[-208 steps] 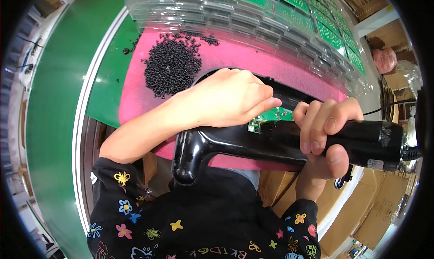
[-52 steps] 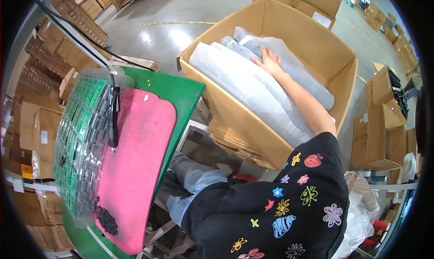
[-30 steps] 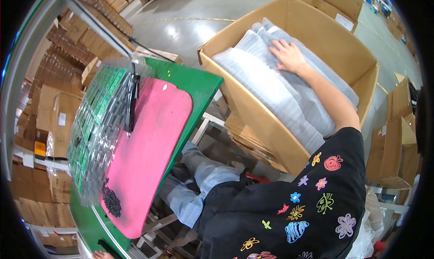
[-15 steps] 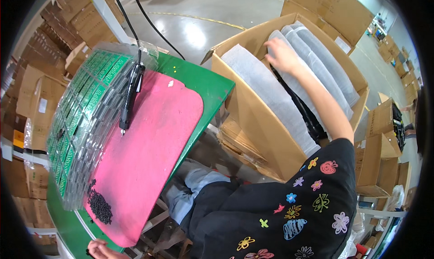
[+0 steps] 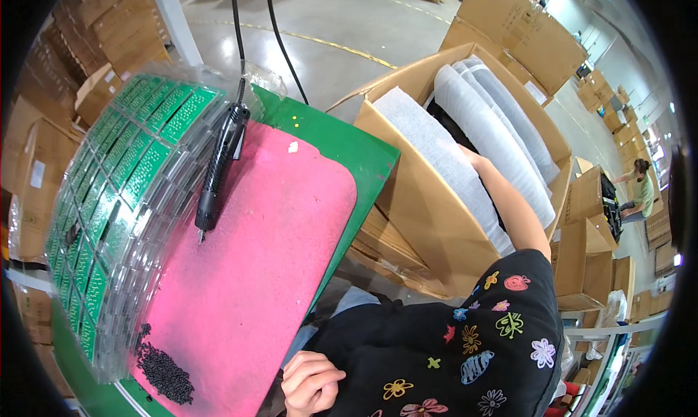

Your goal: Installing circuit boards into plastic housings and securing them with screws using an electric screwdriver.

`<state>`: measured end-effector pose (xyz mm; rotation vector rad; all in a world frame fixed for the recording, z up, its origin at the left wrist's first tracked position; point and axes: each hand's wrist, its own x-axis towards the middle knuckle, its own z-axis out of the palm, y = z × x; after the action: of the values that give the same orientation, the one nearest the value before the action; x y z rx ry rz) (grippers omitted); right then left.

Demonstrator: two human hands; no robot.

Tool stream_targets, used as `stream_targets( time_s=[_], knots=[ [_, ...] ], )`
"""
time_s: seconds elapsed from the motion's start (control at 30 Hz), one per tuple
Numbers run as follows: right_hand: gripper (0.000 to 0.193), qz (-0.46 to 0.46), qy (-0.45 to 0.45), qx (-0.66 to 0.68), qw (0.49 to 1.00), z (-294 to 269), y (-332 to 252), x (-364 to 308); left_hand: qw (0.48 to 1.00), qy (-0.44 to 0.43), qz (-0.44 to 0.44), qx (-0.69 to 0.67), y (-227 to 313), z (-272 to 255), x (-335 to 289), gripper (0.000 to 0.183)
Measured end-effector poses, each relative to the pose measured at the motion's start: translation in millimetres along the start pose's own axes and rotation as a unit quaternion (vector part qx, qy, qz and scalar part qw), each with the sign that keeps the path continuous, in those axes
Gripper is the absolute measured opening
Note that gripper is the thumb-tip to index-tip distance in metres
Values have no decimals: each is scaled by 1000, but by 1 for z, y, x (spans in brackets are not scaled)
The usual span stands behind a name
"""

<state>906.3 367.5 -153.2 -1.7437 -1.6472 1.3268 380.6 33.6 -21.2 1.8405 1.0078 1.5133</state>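
Note:
My right forearm (image 5: 509, 206) reaches down into a large open cardboard box (image 5: 436, 228), and the hand is hidden between upright white foam sheets (image 5: 443, 155). My left hand (image 5: 313, 381) rests by my lap at the lower edge with its fingers curled and nothing in them. On the green table (image 5: 342, 148) to my left lies a pink mat (image 5: 254, 271). A black electric screwdriver (image 5: 218, 162) lies at the mat's far left edge, its cable running up. Clear trays of green circuit boards (image 5: 123, 184) are stacked beside it. A small heap of black screws (image 5: 163, 370) sits at the mat's near corner.
Stacks of cardboard boxes (image 5: 87, 46) stand to the left and more boxes (image 5: 582, 199) to the right. Another person (image 5: 640, 191) works at the far right. Grey concrete floor (image 5: 327, 10) stretches beyond the table.
My right hand lay on top of the foam sheets and has now sunk between them, out of sight. The view swung toward the table, and my left hand came into view.

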Motion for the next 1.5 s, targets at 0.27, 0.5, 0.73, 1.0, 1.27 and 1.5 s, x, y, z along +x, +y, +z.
stream_targets(
  time_s=[0.27,0.5,0.73,1.0,1.27,1.5],
  knots=[
    [26,73,136,-178,972,-8,-73,-70,995,-74,45,58,-6,-5,6,23],
    [36,-90,399,-106,906,-68,-259,-201,992,-116,39,-4,-22,25,22,28],
    [32,-295,396,95,864,-4,-413,-257,987,-128,95,-29,-11,90,84,86],
    [68,-356,52,-19,933,113,-425,-213,976,154,-36,-148,4,42,21,82],
    [94,-518,-236,-473,672,217,-381,-168,787,290,-330,-434,50,-60,-22,76],
    [67,-561,-292,-446,634,258,-374,-144,818,160,-275,479,62,-132,-10,33]
  ],
)
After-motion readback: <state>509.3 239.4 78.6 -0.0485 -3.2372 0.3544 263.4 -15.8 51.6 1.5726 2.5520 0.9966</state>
